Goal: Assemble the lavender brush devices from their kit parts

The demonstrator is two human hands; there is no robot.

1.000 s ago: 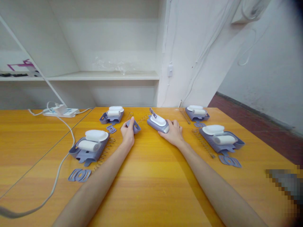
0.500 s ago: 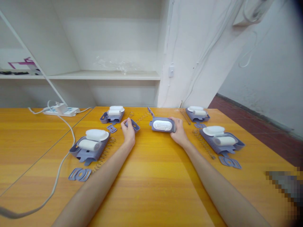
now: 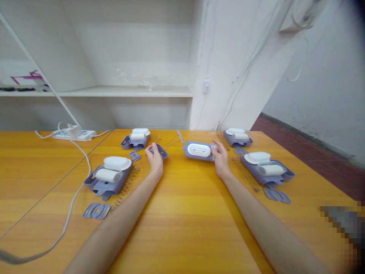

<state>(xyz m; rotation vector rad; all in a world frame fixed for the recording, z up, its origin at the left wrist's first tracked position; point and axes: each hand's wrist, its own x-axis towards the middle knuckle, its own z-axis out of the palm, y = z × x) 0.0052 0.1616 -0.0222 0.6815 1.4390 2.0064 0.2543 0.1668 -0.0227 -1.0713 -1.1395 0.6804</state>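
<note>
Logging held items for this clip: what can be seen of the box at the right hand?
The box is purple-grey, plastic-looking and long, lying lengthwise across the view. A white oval piece, its face seemingly ridged, shows on the side facing the camera. A thin flap slants up at its left end. The right hand grips its right end, where something pale shows. Whether it touches the table is unclear.

No text, label, brand, number or sign can be read anywhere in the head view.
</note>
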